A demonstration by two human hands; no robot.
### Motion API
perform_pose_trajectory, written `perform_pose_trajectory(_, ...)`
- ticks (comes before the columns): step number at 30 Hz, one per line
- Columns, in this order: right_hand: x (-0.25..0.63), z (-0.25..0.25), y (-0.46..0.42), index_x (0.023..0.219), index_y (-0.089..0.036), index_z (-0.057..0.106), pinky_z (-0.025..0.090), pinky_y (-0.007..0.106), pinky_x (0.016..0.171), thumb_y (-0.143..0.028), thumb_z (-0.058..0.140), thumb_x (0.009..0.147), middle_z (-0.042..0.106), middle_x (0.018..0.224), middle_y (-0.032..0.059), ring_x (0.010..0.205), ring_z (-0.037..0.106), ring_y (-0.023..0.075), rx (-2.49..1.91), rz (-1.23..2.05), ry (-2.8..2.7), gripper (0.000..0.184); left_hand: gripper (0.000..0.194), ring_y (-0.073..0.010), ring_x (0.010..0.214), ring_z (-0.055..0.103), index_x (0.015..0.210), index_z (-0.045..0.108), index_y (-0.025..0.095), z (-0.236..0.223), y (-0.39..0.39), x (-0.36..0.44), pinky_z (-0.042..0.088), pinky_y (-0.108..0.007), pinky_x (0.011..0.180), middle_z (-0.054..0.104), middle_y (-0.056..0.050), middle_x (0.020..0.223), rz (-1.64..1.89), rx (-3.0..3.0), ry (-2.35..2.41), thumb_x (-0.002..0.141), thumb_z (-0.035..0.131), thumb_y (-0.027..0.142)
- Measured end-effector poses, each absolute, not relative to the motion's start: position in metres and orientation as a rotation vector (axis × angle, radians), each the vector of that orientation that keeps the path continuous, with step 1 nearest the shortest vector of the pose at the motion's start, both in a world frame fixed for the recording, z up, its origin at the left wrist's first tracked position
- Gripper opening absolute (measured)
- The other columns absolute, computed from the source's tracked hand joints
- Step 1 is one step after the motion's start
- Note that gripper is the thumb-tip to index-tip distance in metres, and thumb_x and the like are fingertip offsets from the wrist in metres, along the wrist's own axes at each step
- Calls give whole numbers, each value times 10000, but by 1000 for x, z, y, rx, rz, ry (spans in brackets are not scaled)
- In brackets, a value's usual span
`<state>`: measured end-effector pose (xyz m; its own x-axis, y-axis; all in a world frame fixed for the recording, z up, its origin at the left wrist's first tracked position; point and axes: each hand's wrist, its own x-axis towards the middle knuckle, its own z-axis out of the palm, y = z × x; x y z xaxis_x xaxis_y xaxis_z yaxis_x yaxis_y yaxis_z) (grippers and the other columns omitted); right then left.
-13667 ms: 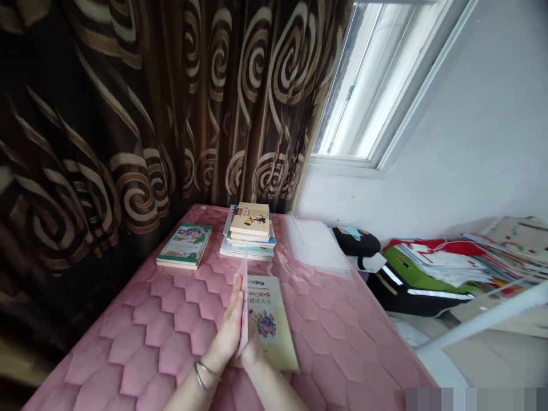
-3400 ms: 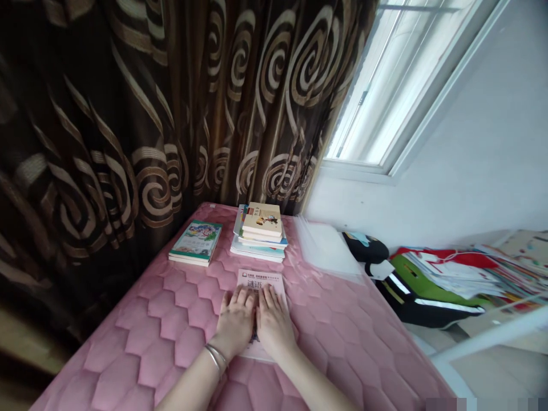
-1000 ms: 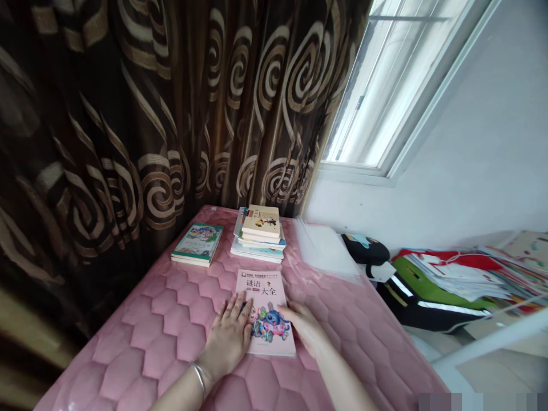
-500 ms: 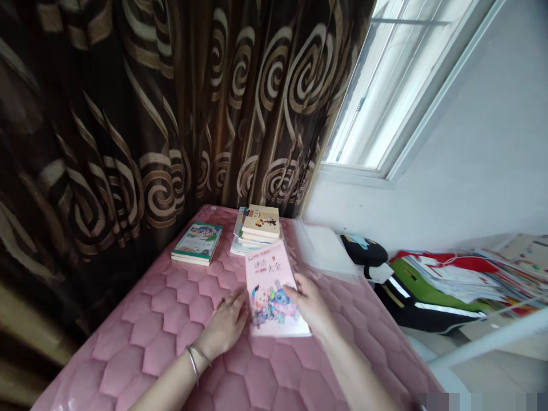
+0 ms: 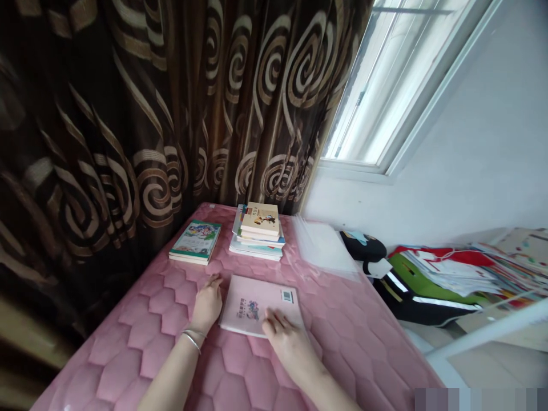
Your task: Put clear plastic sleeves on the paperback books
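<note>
A thin pink book (image 5: 244, 297) lies sideways on the pink quilted mattress, back cover up, with its barcode toward the upper right. My right hand (image 5: 289, 339) rests on the book's lower right part, its bent fingertips touching the cover. Just off the left edge of the book is my left hand (image 5: 208, 305), turned on its side with loosely bent fingers and holding nothing. A silver bangle (image 5: 192, 337) circles the left wrist.
Farther back stand a stack of books (image 5: 259, 231) and a green-edged pair of books (image 5: 196, 242). Clear plastic sleeves (image 5: 327, 248) lie on the mattress (image 5: 171, 319) at right. Beyond its edge are a black and green bag (image 5: 422, 285) and piled papers (image 5: 454, 274).
The pink book, held up in my right hand half a second ago with its front showing, now lies turned over and sideways. My left hand has shifted left.
</note>
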<state>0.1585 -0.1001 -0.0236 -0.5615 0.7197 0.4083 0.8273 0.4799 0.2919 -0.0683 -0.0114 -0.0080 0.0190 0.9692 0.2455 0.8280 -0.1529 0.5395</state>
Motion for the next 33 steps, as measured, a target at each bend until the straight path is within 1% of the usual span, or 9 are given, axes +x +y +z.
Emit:
perform_pose_trajectory(4, 164, -7, -104, 1041, -141, 610, 527, 361, 875, 65, 461, 779, 601, 1244, 167, 1128, 589, 287, -1397, -411, -2609, 365, 407, -151, 1227, 514, 1159, 604, 178, -1, -13, -69, 388, -307, 1050, 617, -65, 1263, 869, 2038, 1790, 877, 329, 74)
perform_pose_trajectory(6, 167, 1, -109, 1088, -149, 613, 519, 363, 899, 73, 432, 779, 585, 1267, 153, 1153, 570, 282, -1417, -276, -2612, 422, 398, -153, 1180, 554, 1158, 608, 186, 2, -13, -69, 404, -303, 1035, 638, -61, 1231, 904, 2016, 1743, 883, 335, 100)
perform_pose_trajectory(8, 167, 9, -115, 1139, -162, 605, 495, 347, 941, 70, 408, 777, 567, 1298, 128, 1192, 541, 257, -1441, -151, -2607, 473, 367, -162, 1136, 585, 1153, 616, 200, 3, -13, -67, 421, -311, 1016, 655, -54, 1201, 933, 1998, 1702, 891, 363, 154)
perform_pose_trajectory(12, 163, 31, -124, 1211, -149, 586, 433, 326, 1017, 5, 421, 768, 537, 1339, 100, 1248, 489, 222, -1520, 105, -2610, 497, 325, -171, 1113, 589, 1137, 634, 229, 8, -15, -61, 427, -311, 997, 668, -30, 1173, 945, 2059, 1581, 884, 431, 248)
perform_pose_trajectory(15, 159, 44, -126, 1261, -132, 562, 408, 339, 1039, -51, 423, 778, 517, 1355, 111, 1259, 477, 223, -1553, 252, -2603, 509, 299, -185, 1139, 562, 1086, 667, 270, 12, -18, -56, 408, -335, 999, 655, -12, 1186, 870, 2133, 1564, 862, 470, 241)
perform_pose_trajectory(19, 161, 47, -127, 1309, -153, 531, 385, 350, 1055, -105, 437, 799, 474, 1387, 109, 1276, 456, 231, -1545, 352, -2608, 521, 302, -206, 1132, 552, 1054, 685, 299, 16, -21, -54, 398, -389, 976, 631, -17, 1210, 783, 2152, 1616, 839, 490, 215)
perform_pose_trajectory(23, 168, 46, -125, 1285, -204, 559, 401, 353, 1040, -130, 482, 798, 494, 1373, 85, 1257, 478, 231, -1516, 447, -2593, 498, 303, -207, 1130, 549, 1039, 688, 294, 19, -21, -55, 397, -387, 956, 626, -25, 1203, 744, 2140, 1607, 813, 510, 199)
perform_pose_trajectory(25, 170, 46, -125, 1272, -221, 568, 390, 356, 1049, -123, 498, 795, 505, 1367, 72, 1250, 486, 224, -1511, 459, -2588, 493, 289, -211, 1133, 546, 1025, 690, 290, 19, -21, -56, 393, -387, 955, 624, -28, 1201, 726, 2135, 1609, 805, 523, 206)
perform_pose_trajectory(33, 173, 48, -123, 1265, -215, 571, 396, 369, 1043, -156, 519, 841, 505, 1371, 78, 1256, 479, 235, -1466, 428, -2654, 432, 278, -212, 1115, 541, 1013, 685, 278, 20, -21, -56, 400, -378, 929, 627, -31, 1169, 713, 2134, 1614, 798, 521, 212)
